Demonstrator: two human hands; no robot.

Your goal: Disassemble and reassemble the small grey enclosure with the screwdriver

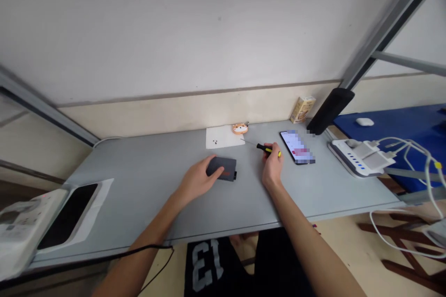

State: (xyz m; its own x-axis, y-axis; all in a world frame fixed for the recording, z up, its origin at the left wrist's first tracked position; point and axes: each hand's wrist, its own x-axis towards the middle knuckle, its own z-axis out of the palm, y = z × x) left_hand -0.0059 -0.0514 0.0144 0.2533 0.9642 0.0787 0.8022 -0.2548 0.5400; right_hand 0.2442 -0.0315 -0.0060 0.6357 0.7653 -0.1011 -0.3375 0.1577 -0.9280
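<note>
My left hand grips a small dark grey box-shaped device by its left end, thumb on top, at the middle of the desk. A black piece juts from the device's right edge. In my right hand is a screwdriver with a black and yellow handle, its thin shaft pointing left toward a white sheet of paper. Several tiny dark bits, perhaps screws, lie on that paper. An orange and white animal-faced case sits at the paper's upper right.
Right of my hand lies a lit phone, with a small carton, a black cylinder and a power strip with cables beyond. A dark tablet-like slab rests at the left. The grey desk meets the wall behind.
</note>
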